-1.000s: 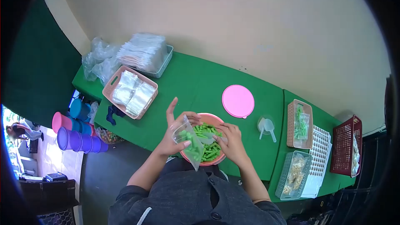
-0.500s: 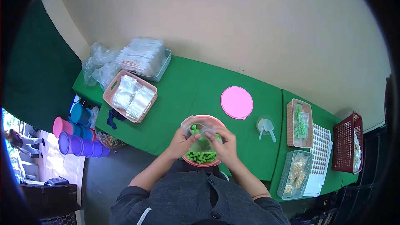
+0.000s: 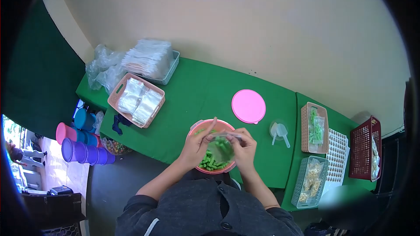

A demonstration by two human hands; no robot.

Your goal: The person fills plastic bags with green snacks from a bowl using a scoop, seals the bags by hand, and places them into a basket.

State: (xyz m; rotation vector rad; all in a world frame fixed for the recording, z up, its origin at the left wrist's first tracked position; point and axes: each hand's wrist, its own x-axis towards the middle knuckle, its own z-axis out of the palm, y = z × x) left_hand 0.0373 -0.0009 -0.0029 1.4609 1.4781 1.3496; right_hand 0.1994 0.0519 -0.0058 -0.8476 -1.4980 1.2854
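Over a pink tub (image 3: 195, 126) of green pieces (image 3: 210, 161), a clear plastic bag (image 3: 224, 150) with green pieces inside hangs between my hands. My left hand (image 3: 195, 146) pinches the bag's top edge on the left, one finger pointing up. On the right, my right hand (image 3: 243, 147) grips the other end of the top edge. The bag's mouth looks flat and drawn out between them. Just beyond the tub lies a round pink lid (image 3: 248, 106) on the green table (image 3: 197, 91).
Left stand a pink basket (image 3: 114, 103) of clear bags and a grey basket (image 3: 176, 59) of stacked packets. Right of the lid are white scoops (image 3: 282, 132). Farther right sit baskets of filled bags (image 3: 317, 130), a sticker sheet (image 3: 336, 157) and a maroon basket (image 3: 361, 148).
My hands have shifted slightly right and the bag's mouth, earlier open, is now stretched flatter. My left hand's finger has lifted. A blurred pale patch has appeared at the lower right.
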